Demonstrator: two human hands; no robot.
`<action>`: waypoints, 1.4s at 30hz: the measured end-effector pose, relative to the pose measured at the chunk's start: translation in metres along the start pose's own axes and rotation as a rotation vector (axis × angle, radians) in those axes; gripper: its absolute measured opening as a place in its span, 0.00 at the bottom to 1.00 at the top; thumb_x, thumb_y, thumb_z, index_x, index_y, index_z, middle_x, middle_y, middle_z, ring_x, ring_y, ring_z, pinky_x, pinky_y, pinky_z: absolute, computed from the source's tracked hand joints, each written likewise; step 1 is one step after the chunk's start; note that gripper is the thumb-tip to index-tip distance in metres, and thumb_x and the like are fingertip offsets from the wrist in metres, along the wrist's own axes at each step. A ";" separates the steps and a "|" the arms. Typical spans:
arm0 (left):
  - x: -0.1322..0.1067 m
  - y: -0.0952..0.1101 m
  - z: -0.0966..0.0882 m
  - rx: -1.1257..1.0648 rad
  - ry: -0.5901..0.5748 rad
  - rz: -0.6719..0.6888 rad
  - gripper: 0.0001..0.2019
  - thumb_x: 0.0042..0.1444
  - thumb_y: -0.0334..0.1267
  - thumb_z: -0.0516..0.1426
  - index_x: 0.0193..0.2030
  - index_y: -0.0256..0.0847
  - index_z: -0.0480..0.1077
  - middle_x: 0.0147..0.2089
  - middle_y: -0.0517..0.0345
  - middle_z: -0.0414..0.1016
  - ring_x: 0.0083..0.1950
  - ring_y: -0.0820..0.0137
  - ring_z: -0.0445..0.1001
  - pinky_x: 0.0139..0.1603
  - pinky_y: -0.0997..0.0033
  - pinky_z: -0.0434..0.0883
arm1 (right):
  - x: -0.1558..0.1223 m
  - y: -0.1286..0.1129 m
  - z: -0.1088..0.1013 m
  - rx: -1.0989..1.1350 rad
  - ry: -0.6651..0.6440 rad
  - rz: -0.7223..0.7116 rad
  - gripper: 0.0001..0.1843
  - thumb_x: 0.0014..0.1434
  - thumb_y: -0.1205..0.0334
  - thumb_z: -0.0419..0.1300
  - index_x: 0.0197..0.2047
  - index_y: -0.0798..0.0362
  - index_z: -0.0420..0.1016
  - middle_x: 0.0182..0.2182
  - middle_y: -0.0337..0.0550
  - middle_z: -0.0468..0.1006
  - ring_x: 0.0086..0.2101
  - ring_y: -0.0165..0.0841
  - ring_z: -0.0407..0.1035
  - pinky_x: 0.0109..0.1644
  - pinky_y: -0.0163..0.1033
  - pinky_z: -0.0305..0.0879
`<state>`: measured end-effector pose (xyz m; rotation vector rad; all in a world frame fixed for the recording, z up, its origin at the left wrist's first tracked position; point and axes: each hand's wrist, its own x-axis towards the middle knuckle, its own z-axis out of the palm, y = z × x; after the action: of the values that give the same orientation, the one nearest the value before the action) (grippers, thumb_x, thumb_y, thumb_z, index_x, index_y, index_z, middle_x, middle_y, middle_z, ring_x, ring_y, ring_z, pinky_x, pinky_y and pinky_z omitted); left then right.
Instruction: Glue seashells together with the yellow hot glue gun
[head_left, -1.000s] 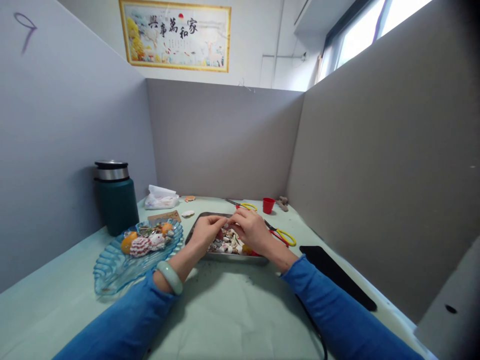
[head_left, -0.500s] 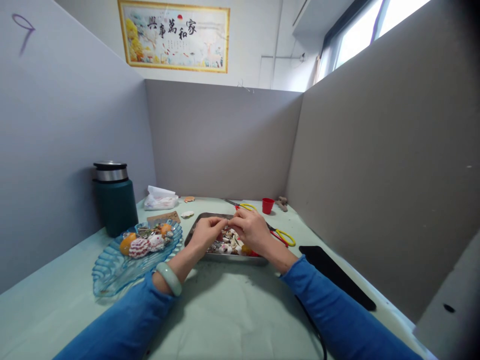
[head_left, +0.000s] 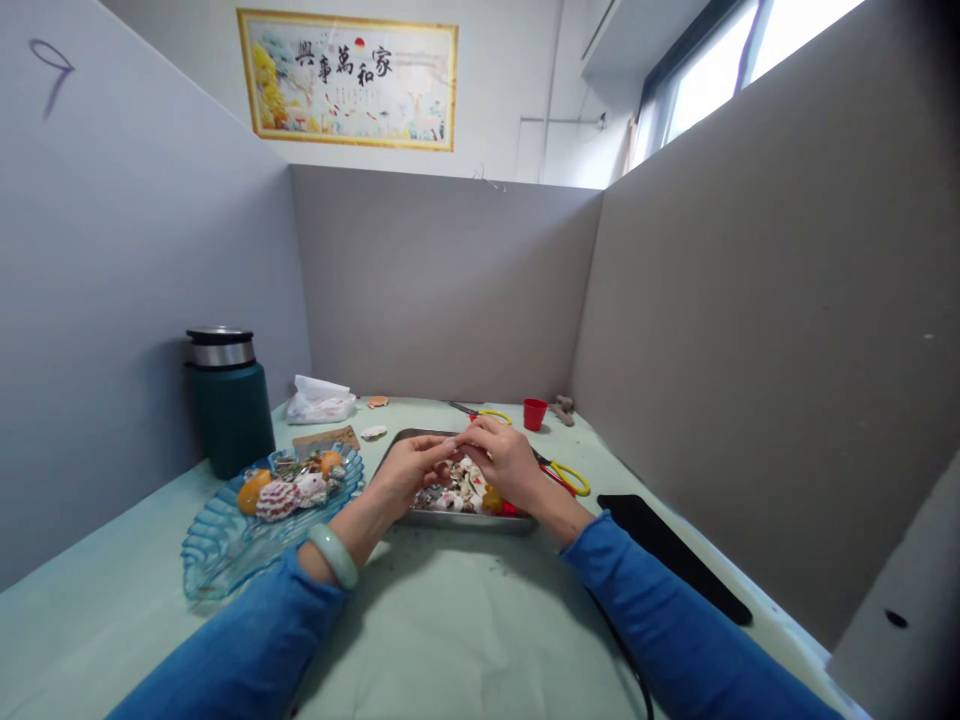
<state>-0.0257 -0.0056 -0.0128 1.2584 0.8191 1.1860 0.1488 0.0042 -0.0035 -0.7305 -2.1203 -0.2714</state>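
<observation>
My left hand and my right hand meet fingertip to fingertip above a metal tray filled with small shells. Both hands are pinched together around something tiny between the fingertips; it is too small to name. A pale green bangle sits on my left wrist. Both arms wear blue sleeves. To the left of the tray stands a blue glass dish with larger shells and orange pieces in it.
A dark green flask stands at the left partition. A tissue pack, a red cup and yellow-handled scissors lie behind and right of the tray. A black flat object lies at right. Grey partitions enclose the table.
Both hands have lifted slightly and stayed pinched together over the tray. The view has tilted a little.
</observation>
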 end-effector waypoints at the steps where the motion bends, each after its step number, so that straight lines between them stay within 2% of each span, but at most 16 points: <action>1: 0.000 0.000 0.000 -0.012 0.004 -0.011 0.19 0.40 0.44 0.66 0.37 0.35 0.76 0.37 0.49 0.77 0.25 0.77 0.67 0.31 0.72 0.69 | 0.000 0.000 -0.001 0.006 -0.002 0.014 0.07 0.60 0.66 0.55 0.39 0.50 0.75 0.35 0.42 0.73 0.35 0.31 0.67 0.39 0.35 0.61; 9: 0.001 -0.001 -0.002 -0.059 0.044 -0.028 0.17 0.40 0.42 0.67 0.36 0.34 0.76 0.35 0.51 0.77 0.24 0.79 0.67 0.29 0.75 0.69 | 0.000 -0.003 -0.004 0.058 -0.019 0.026 0.07 0.60 0.66 0.55 0.41 0.51 0.73 0.36 0.43 0.72 0.35 0.31 0.67 0.39 0.35 0.62; 13: 0.000 -0.001 -0.001 -0.029 0.005 0.005 0.17 0.43 0.43 0.66 0.37 0.33 0.75 0.35 0.50 0.76 0.24 0.79 0.67 0.28 0.77 0.68 | 0.000 -0.003 -0.003 0.049 -0.014 0.047 0.06 0.60 0.66 0.55 0.38 0.52 0.73 0.35 0.42 0.72 0.35 0.31 0.67 0.38 0.35 0.61; 19: 0.000 0.002 -0.001 -0.050 -0.017 -0.029 0.17 0.47 0.46 0.63 0.35 0.31 0.74 0.36 0.47 0.76 0.24 0.78 0.68 0.28 0.76 0.69 | 0.000 -0.002 -0.003 0.025 -0.051 0.048 0.05 0.60 0.67 0.54 0.35 0.52 0.72 0.35 0.41 0.72 0.34 0.30 0.66 0.37 0.33 0.59; 29: 0.003 -0.005 -0.004 -0.014 0.000 -0.016 0.18 0.44 0.47 0.64 0.32 0.31 0.74 0.32 0.51 0.75 0.23 0.79 0.66 0.29 0.75 0.69 | 0.000 -0.005 0.001 -0.226 -0.107 0.002 0.10 0.63 0.64 0.52 0.34 0.52 0.74 0.32 0.41 0.72 0.32 0.30 0.64 0.37 0.34 0.55; 36: 0.004 -0.004 -0.003 0.025 0.019 -0.008 0.18 0.42 0.48 0.65 0.31 0.31 0.74 0.29 0.53 0.75 0.23 0.78 0.66 0.28 0.75 0.67 | 0.000 -0.007 0.005 -0.369 -0.134 -0.058 0.08 0.60 0.67 0.54 0.32 0.53 0.73 0.30 0.41 0.72 0.30 0.30 0.62 0.33 0.35 0.51; 42: 0.004 -0.006 -0.004 0.009 0.023 -0.024 0.17 0.44 0.46 0.65 0.32 0.31 0.73 0.31 0.52 0.75 0.23 0.78 0.68 0.27 0.75 0.68 | 0.000 -0.007 0.005 -0.367 -0.127 -0.052 0.08 0.59 0.67 0.55 0.31 0.52 0.74 0.29 0.41 0.73 0.30 0.30 0.63 0.33 0.35 0.52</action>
<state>-0.0271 0.0002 -0.0188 1.2414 0.8548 1.1807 0.1414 0.0013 -0.0057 -0.9240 -2.2383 -0.6701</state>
